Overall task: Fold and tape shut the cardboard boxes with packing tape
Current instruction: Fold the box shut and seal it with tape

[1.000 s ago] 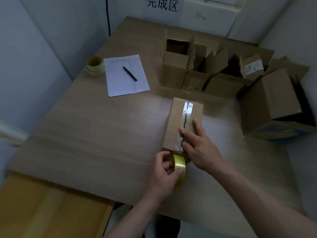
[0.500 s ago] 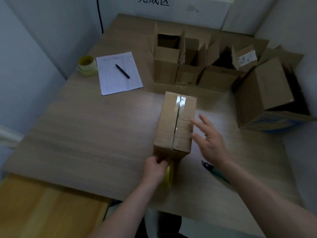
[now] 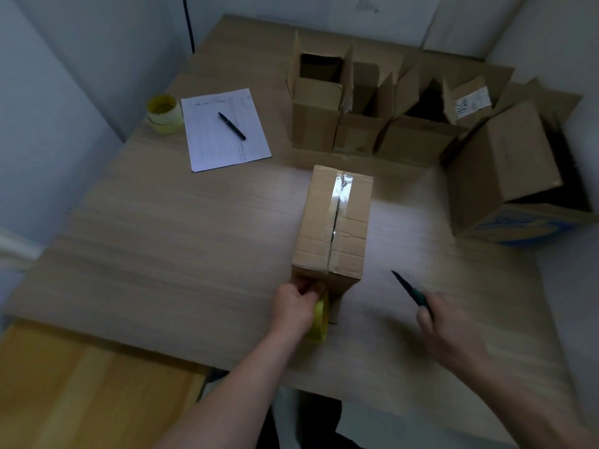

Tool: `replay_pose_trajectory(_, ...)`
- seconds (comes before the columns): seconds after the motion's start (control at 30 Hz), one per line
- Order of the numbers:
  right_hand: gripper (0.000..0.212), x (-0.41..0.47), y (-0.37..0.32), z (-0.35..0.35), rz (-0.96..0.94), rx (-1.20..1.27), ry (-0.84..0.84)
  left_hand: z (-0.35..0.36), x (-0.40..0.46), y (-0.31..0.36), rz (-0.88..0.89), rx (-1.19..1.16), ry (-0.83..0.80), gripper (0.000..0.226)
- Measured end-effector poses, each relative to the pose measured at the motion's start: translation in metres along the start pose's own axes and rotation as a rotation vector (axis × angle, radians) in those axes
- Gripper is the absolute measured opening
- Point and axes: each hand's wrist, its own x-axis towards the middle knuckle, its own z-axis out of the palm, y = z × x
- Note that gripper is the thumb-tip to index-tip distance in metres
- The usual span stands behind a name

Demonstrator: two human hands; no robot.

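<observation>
The right hand (image 3: 450, 332) has left the box top and now grips a dark cutter (image 3: 411, 291) off the table (image 3: 162, 238). The cardboard box (image 3: 334, 222) sits in the middle of the table with shiny tape along its top seam. At its near end, the left hand (image 3: 296, 303) curls around the yellow tape roll (image 3: 319, 319), pressed close to the box. The tape looks ready to be cut, so this box seems almost done. Open boxes (image 3: 372, 108) wait at the back, near a paper (image 3: 223, 128) and pen (image 3: 231, 126).
</observation>
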Motion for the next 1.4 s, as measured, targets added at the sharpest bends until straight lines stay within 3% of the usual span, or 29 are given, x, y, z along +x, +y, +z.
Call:
replay_pose_trajectory(0.07, 0.020, -0.013, -0.022, -0.015, -0.263, 0.094, 0.129, -0.001, 0.001, -0.001, 0.004, 0.020, 0.003, 0.020)
replay_pose_trajectory(0.13, 0.028, -0.023, -0.048, -0.023, -0.485, 0.081, 0.114, -0.001, 0.001, -0.002, 0.008, 0.024, 0.007, 0.020)
replay_pose_trajectory(0.23, 0.025, -0.021, -0.080, -0.025, -0.586, -0.086, 0.088, 0.001, 0.000, -0.003, -0.018, 0.029, 0.011, 0.019)
replay_pose_trajectory(0.4, 0.021, -0.005, -0.104, -0.018, -0.504, -0.226, 0.041, -0.003, -0.007, 0.002, 0.017, 0.116, 0.021, 0.015)
replay_pose_trajectory(0.63, 0.023, -0.002, -0.099, -0.012, -0.426, -0.327, 0.025, -0.011, -0.017, 0.000, -0.052, 0.153, -0.005, 0.056)
replay_pose_trajectory(0.8, 0.029, -0.004, -0.071, -0.002, -0.364, -0.271, 0.013, -0.015, -0.024, -0.006, -0.090, 0.088, -0.082, 0.047)
replay_pose_trajectory(0.9, 0.037, -0.008, -0.032, 0.006, -0.064, -0.260, -0.049, -0.021, -0.029, 0.004, -0.047, 0.053, -0.146, 0.028)
replay_pose_trajectory(1.0, 0.055, -0.012, -0.011, 0.009, 0.237, -0.311, -0.216, -0.027, -0.039, 0.014, -0.004, 0.030, -0.245, 0.018)
replay_pose_trajectory(1.07, 0.062, -0.014, -0.021, 0.008, 0.209, -0.162, -0.125, -0.028, -0.045, 0.020, 0.032, -0.030, -0.284, 0.022)
replay_pose_trajectory(1.13, 0.065, -0.022, -0.050, 0.001, 0.097, 0.224, -0.019, -0.028, -0.051, 0.024, 0.026, -0.119, -0.324, 0.023)
replay_pose_trajectory(1.23, 0.064, -0.037, -0.105, -0.006, 0.086, 0.891, -0.244, -0.026, -0.059, 0.029, 0.008, -0.222, -0.462, 0.027)
replay_pose_trajectory(1.33, 0.025, -0.039, -0.131, -0.001, 0.138, 1.102, -0.213, -0.024, -0.062, 0.033, 0.087, -0.206, -0.535, 0.032)
replay_pose_trajectory(1.4, 0.013, -0.038, -0.137, 0.001, 0.195, 1.173, -0.111, -0.022, -0.062, 0.032, 0.252, -0.063, -0.443, 0.040)
